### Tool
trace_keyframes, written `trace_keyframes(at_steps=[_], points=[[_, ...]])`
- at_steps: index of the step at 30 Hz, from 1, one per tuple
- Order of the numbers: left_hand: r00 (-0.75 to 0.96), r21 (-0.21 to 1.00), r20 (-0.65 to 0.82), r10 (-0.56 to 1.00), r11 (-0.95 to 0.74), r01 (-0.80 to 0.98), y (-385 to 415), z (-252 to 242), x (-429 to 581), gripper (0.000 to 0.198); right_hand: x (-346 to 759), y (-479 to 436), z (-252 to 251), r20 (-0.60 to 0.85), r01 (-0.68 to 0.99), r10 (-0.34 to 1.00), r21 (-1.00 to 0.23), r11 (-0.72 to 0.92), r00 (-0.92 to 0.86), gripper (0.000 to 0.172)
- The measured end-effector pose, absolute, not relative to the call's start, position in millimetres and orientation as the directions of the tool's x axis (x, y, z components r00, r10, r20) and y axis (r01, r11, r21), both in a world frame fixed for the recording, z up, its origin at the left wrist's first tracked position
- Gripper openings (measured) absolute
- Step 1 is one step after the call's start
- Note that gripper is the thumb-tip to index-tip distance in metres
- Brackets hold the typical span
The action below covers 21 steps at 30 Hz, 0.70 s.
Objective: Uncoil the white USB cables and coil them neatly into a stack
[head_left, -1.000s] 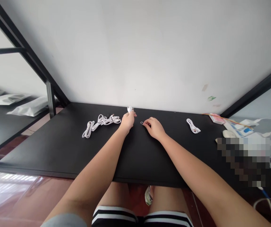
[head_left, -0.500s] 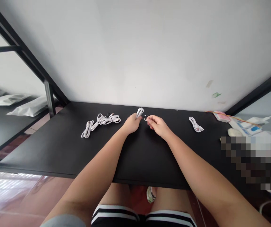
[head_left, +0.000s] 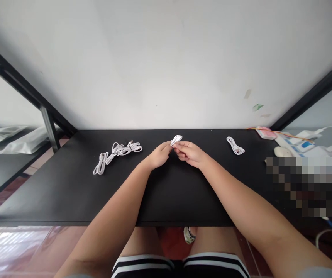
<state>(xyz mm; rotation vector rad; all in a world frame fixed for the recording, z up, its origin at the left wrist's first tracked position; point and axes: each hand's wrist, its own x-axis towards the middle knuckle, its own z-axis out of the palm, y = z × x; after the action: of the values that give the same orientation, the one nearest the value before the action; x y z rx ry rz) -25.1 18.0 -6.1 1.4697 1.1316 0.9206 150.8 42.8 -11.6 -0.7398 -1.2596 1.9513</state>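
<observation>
Right of the cable pile [head_left: 123, 151], the left hand [head_left: 160, 155] and right hand [head_left: 191, 153] pinch a coiled cable [head_left: 177, 139], apparently binding it; steady grip seems needed next.

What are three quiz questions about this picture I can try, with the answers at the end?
1. True or false: the bare left hand and the bare right hand meet at a small bundle of white cable.
2. Pick one. The lone looped white cable lies: a) left of both hands, b) right of both hands, c) between the hands.
3. Fill in: the looped white cables left of both hands rest on a flat ____ tabletop.

Key: 1 true; 2 b; 3 black.
</observation>
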Motion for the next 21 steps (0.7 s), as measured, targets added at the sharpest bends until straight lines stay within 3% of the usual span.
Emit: trace_keyframes(at_steps=[9, 16, 21], points=[[0.261, 0.836, 0.119, 0.958, -0.238, 0.495, 13.2, -3.6, -26.3, 0.027, 151.3, 43.3, -6.6, -0.19, -0.23, 0.807, -0.9, -0.37, -0.559, 0.035], [0.183, 0.882, 0.085, 0.979, -0.16, 0.444, 14.2, -4.9, -25.3, 0.036, 150.2, 44.3, -9.7, -0.196, -0.226, 0.811, -0.901, -0.371, -0.551, 0.038], [0.178, 0.828, 0.149, 0.973, -0.221, 0.516, 12.9, -1.5, -23.0, 0.046, 148.0, 43.4, -11.0, -0.188, -0.197, 0.826, -0.921, -0.336, -0.531, 0.042]])
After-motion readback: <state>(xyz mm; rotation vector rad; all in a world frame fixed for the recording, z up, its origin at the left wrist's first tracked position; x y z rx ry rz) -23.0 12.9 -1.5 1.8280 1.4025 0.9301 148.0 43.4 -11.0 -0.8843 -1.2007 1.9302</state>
